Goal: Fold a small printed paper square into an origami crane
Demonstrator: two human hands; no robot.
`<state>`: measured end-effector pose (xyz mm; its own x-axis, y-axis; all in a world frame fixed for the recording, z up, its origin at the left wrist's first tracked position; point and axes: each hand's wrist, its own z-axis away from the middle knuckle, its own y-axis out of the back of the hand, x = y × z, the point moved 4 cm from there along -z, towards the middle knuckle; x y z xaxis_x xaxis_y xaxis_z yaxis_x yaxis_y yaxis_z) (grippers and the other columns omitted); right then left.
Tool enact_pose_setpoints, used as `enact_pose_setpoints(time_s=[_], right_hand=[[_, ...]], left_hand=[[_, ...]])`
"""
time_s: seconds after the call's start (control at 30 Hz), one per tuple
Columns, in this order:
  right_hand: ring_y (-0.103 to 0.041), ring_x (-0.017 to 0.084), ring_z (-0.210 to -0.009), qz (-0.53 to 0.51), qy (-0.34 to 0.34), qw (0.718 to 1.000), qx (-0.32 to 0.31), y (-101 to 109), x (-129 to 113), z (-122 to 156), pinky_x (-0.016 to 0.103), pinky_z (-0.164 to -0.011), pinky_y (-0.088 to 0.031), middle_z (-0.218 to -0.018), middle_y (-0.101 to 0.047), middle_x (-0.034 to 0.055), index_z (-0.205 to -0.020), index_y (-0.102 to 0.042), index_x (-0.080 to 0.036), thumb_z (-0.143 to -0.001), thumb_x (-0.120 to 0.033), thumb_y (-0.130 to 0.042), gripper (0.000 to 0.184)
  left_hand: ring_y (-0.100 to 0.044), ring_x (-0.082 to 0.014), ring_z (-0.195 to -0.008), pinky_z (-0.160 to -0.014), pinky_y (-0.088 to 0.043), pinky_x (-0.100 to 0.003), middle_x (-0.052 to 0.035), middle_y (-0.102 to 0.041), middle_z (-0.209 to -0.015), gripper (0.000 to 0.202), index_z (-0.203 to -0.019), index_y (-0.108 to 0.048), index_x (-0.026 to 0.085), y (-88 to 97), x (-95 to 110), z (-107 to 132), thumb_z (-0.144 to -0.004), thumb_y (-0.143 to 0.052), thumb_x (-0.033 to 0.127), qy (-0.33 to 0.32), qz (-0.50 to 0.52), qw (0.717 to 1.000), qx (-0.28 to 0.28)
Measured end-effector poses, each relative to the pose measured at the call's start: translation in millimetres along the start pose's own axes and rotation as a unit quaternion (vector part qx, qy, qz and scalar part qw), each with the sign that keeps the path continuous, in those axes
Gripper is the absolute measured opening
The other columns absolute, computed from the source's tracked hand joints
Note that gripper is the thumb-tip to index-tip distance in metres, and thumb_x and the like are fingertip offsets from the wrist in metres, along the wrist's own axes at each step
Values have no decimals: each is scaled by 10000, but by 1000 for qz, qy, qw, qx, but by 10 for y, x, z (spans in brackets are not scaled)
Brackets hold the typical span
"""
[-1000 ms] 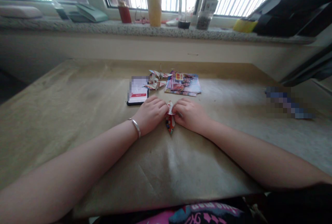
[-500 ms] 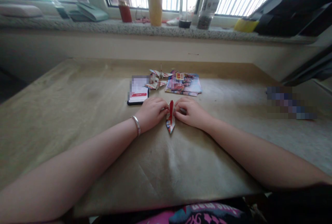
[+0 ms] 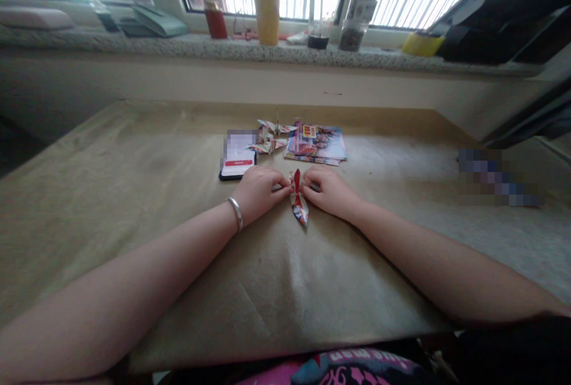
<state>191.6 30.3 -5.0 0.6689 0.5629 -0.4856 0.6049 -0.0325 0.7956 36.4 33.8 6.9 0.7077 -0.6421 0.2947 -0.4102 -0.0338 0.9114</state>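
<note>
A small folded paper piece (image 3: 300, 209), printed in red, white and blue, sits between my hands with one pointed end toward me. My left hand (image 3: 263, 190) pinches its left side between thumb and fingers; a silver bangle circles that wrist. On the other side my right hand (image 3: 329, 191) has its fingers curled, thumb and forefinger closed on the paper's right edge. Just beyond my left hand lies a phone (image 3: 238, 165) with a lit, partly blurred screen. Folded paper cranes (image 3: 270, 146) rest beside the phone, and a stack of printed leaflets (image 3: 319, 144) lies to their right.
All this is on a table with a beige cover (image 3: 214, 290). A blurred-out object (image 3: 497, 177) lies at the right. Along the back, a granite windowsill (image 3: 178, 46) carries a red-bodied container (image 3: 216, 21), a tall yellow cylinder (image 3: 267, 4), clear containers and a black bag (image 3: 499, 16).
The folded paper's near tip has swung slightly to the right, and its upper part has spread somewhat. Both hands keep hold of it with small finger shifts.
</note>
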Motion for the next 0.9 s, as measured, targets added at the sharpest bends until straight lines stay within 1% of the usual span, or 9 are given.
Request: enact_pose_setpoints(time_s=[0.1, 0.2, 0.27, 0.33, 0.43, 0.5, 0.7, 0.8, 0.9], right_hand=[[-536, 153, -737, -5, 1, 1000, 3, 18, 35, -8, 284, -744, -384, -714, -610, 25, -593, -515, -181, -755, -193, -555, 167], [-531, 152, -724, -6, 5, 1000, -6, 32, 60, -11, 280, -734, -380, -697, -606, 25, -586, -525, -177, -756, -194, -557, 174], [-523, 148, -712, -9, -2, 1000, -7, 51, 74, -2, 269, -703, -379, -696, -601, 23, -614, -550, -176, -771, -220, -555, 163], [-520, 142, -699, -26, -19, 999, -3, 76, 90, 15, 254, -663, -377, -717, -609, 19, -684, -587, -177, -794, -262, -547, 145], [-534, 137, -701, -52, -37, 998, -7, 102, 104, 39, 246, -645, -378, -761, -640, 20, -767, -630, -180, -827, -305, -527, 172], [-543, 139, -706, -48, -44, 998, -8, 106, 109, 42, 250, -655, -378, -759, -651, 22, -762, -648, -182, -835, -302, -519, 191], [-522, 144, -663, 0, -86, 996, 22, 74, 168, 9, 261, -619, -363, -681, -639, 27, -677, -652, -181, -804, -306, -558, 202], [-504, 134, -621, 17, -92, 995, 21, 51, 192, -4, 257, -592, -352, -652, -626, 26, -646, -639, -176, -793, -311, -565, 213], [-503, 128, -607, 23, -94, 995, 20, 41, 210, -12, 251, -579, -349, -650, -631, 25, -647, -644, -177, -786, -320, -573, 212]], left_hand=[[-621, -163, -797, -739, -455, -276, -36, -697, -848, 160, -835, -689, 184, -7, 21, 29, -834, -574, 297, -59, 30, 998, -8], [-628, -154, -858, -781, -477, -269, -34, -692, -937, 176, -939, -667, 195, -3, 47, 72, -861, -521, 253, -118, 34, 992, -18], [-626, -153, -926, -832, -484, -275, -29, -682, -1019, 203, -1000, -652, 208, -2, 49, 93, -869, -498, 229, -141, 30, 989, -26], [-618, -153, -981, -875, -483, -282, -25, -670, -1082, 223, -1030, -646, 214, -1, 43, 102, -873, -487, 221, -157, 25, 987, -31], [-606, -151, -1017, -911, -479, -291, -27, -664, -1104, 244, -1048, -645, 208, -2, 43, 103, -877, -471, 208, -184, 14, 982, -37], [-600, -153, -1021, -922, -476, -300, -33, -664, -1101, 263, -1061, -642, 203, -2, 54, 102, -872, -461, 182, -201, 4, 979, -38], [-591, -166, -1013, -913, -474, -327, -44, -657, -1108, 306, -1072, -639, 200, 0, 91, 98, -852, -439, 129, -217, -17, 975, -36], [-586, -166, -1025, -921, -469, -330, -45, -648, -1121, 329, -1090, -628, 215, -1, 96, 95, -849, -425, 121, -213, -16, 976, -39], [-578, -171, -1047, -940, -459, -335, -62, -639, -1127, 328, -1097, -615, 200, -6, 96, 94, -842, -424, 121, -202, -8, 978, -48]])
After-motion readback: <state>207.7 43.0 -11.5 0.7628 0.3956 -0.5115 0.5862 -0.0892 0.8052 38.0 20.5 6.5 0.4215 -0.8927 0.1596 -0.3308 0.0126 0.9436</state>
